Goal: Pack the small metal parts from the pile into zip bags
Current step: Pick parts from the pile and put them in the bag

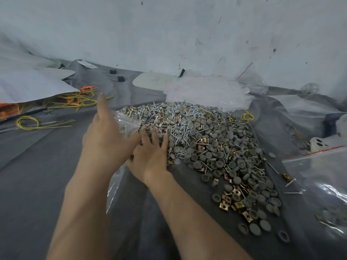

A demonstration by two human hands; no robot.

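Head view: my left hand (105, 136) pinches a clear zip bag (127, 124) at the pile (206, 147) edge; my right hand (150, 156), fingers spread, rakes parts on the grey tabletop (37, 175).

You see shiny metal screws and brassy square nuts in the pile (206, 147) among matt grey caps; your zip bag (127, 122) is glossy clear plastic; the cloth (37, 175) is matt grey.

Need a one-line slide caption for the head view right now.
Left hand holds a clear zip bag at the pile of screws, grey caps and brass clips while right hand rakes parts.
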